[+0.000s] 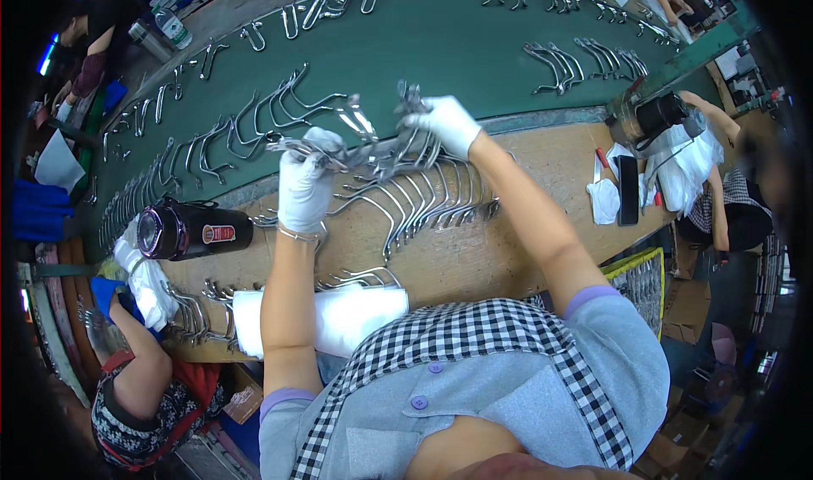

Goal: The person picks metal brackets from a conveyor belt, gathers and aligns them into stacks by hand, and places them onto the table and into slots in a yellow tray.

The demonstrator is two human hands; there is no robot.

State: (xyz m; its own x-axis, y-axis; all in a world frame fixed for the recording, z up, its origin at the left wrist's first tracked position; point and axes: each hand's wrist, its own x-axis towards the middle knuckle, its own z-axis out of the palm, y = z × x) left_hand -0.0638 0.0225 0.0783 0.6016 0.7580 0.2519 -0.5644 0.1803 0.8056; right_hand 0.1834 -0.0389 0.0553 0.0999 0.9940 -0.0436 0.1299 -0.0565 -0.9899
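Both my hands wear white gloves and are raised over the near edge of a green surface. My left hand (306, 190) is closed around shiny bent metal pieces that stick out to its left and right. To the right and slightly farther away, my right hand (449, 126) grips more bent metal pieces (412, 99) at their upper part. Between the hands the metal pieces (385, 160) overlap and are smeared by motion, so I cannot tell how many each hand holds. Below them, a row of curved metal rods (411, 205) lies side by side on the brown board (474, 264).
A green conveyor-like surface (440, 48) carries several groups of bent metal rods (584, 61). A black flask (199, 230) lies at left on the board, a white cloth (360, 317) near me. A phone (627, 190) lies at right. Other people work left and right.
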